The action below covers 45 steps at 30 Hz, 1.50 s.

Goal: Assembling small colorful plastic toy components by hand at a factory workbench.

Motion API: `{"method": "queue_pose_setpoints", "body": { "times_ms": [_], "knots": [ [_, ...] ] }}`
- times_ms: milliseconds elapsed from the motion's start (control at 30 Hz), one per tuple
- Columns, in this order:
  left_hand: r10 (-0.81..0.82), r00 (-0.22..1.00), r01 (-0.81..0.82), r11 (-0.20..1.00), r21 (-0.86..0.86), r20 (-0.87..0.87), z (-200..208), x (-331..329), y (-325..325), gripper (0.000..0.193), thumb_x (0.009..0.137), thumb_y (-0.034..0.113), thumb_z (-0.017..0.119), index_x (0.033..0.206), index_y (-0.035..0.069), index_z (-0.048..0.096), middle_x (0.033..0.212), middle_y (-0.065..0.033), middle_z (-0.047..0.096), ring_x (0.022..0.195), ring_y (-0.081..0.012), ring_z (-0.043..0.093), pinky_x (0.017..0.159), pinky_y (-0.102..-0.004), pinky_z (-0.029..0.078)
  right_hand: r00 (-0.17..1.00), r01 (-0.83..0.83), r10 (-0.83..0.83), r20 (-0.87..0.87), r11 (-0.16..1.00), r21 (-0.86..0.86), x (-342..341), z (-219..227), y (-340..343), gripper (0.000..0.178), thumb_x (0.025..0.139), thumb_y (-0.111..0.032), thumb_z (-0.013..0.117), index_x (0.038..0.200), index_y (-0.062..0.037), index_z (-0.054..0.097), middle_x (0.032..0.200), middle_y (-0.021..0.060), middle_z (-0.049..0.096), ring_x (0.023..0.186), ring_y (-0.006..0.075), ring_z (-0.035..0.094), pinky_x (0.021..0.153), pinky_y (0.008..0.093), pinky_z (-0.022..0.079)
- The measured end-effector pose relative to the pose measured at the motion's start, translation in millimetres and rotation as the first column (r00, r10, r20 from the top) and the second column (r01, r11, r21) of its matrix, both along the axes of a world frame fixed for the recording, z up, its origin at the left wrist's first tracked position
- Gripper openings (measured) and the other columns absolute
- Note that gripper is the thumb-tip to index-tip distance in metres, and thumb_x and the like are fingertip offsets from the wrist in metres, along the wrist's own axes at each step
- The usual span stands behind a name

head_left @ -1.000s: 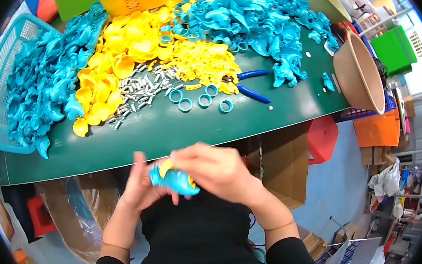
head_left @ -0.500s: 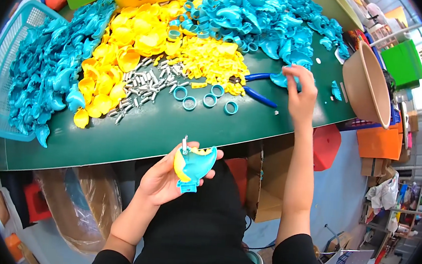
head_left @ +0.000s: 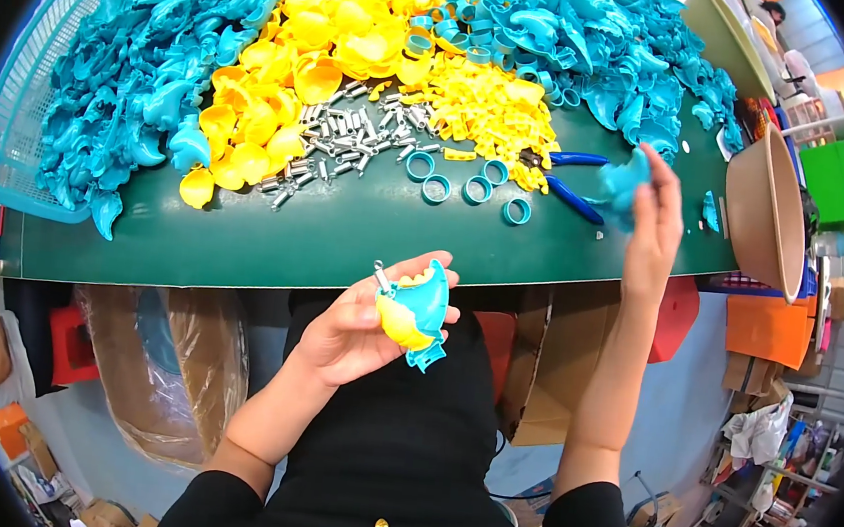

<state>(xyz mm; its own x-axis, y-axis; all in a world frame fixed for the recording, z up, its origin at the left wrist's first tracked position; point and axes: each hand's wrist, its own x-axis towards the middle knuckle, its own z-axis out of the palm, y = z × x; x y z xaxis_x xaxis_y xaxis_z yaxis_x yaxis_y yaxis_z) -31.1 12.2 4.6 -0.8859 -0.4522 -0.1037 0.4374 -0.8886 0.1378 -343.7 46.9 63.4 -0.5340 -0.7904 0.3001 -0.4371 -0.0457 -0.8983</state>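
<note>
Near the table's front edge, my left hand (head_left: 340, 337) is closed around a teal and yellow plastic shell piece (head_left: 423, 302), held by its edges with the hollow side up. A small silver metal cylinder (head_left: 382, 276) sticks up from its upper left corner. Over the right part of the table, my right hand (head_left: 657, 234) pinches a curved teal plastic shell (head_left: 621, 189), smeared by motion. Beside that shell lie blue-handled pliers (head_left: 576, 199), their jaws by a heap of small yellow plastic pieces (head_left: 486, 109). Several teal rings (head_left: 435, 189) rest on the green tabletop (head_left: 323, 245).
Silver cylinders (head_left: 348, 137) lie scattered next to larger yellow shells (head_left: 253, 133). Teal parts are heaped at the back right and in and around a teal basket (head_left: 23, 173) at left. A beige tub (head_left: 770, 214) stands at the right edge, with a cardboard box (head_left: 568, 372) below the table.
My right hand has lifted the teal shell off the table beside the pliers. My left hand has tilted its piece and raised it slightly. The whole view has shifted.
</note>
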Motion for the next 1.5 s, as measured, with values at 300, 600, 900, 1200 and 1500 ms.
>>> {"method": "queue_pose_setpoints", "body": {
  "times_ms": [300,600,900,1200,1500],
  "knots": [
    [-0.013,0.999,0.013,1.000,-0.016,0.039,2,-5,5,0.094,0.074,0.013,0.079,0.151,-0.004,0.027,0.143,-0.0207,0.046,0.122,-0.0392,0.057,0.102,-0.0486,0.050,0.993,-0.096,0.100,0.059,0.993,-0.071,-2,-30,-1,0.073,0.080,0.001,0.076,0.146,0.0003,0.044,0.128,0.0088,0.052,0.117,0.0182,0.053,0.103,0.0303,0.041],
    [0.077,0.987,-0.054,0.986,-0.160,0.140,7,-3,8,0.096,0.073,0.014,0.080,0.153,0.001,0.028,0.144,-0.0188,0.047,0.123,-0.0365,0.057,0.104,-0.0458,0.049,0.915,0.040,0.078,-0.395,0.958,0.283,47,-25,46,0.050,0.084,-0.010,0.075,0.132,-0.0019,0.060,0.129,0.0131,0.057,0.122,0.0282,0.052,0.106,0.0386,0.039],
    [0.282,0.893,-0.071,0.858,-0.508,0.352,20,-11,13,0.091,0.071,0.005,0.081,0.149,-0.001,0.034,0.144,-0.0160,0.047,0.127,-0.0309,0.055,0.106,-0.0424,0.047,0.994,-0.074,0.070,0.088,0.997,0.038,92,-24,50,0.050,0.086,-0.006,0.071,0.132,0.0069,0.057,0.126,0.0160,0.059,0.117,0.0262,0.056,0.101,0.0374,0.044],
    [0.284,0.930,-0.083,0.782,-0.618,0.235,16,-7,13,0.082,0.077,-0.010,0.072,0.150,0.001,0.035,0.147,-0.0103,0.042,0.132,-0.0229,0.047,0.107,-0.0373,0.045,0.943,-0.287,0.289,0.166,0.957,-0.038,148,-21,59,0.058,0.074,-0.010,0.083,0.127,0.0026,0.064,0.124,0.0188,0.064,0.113,0.0289,0.063,0.096,0.0379,0.050],
    [0.318,0.914,-0.073,0.737,-0.672,0.250,16,-2,12,0.081,0.078,-0.002,0.076,0.149,0.001,0.038,0.154,-0.0199,0.036,0.140,-0.0298,0.041,0.111,-0.0427,0.042,0.906,-0.364,0.364,0.217,0.931,-0.041,151,-26,65,0.058,0.080,-0.013,0.081,0.131,0.0060,0.059,0.126,0.0141,0.051,0.115,0.0236,0.055,0.098,0.0347,0.047]
  ]
}}
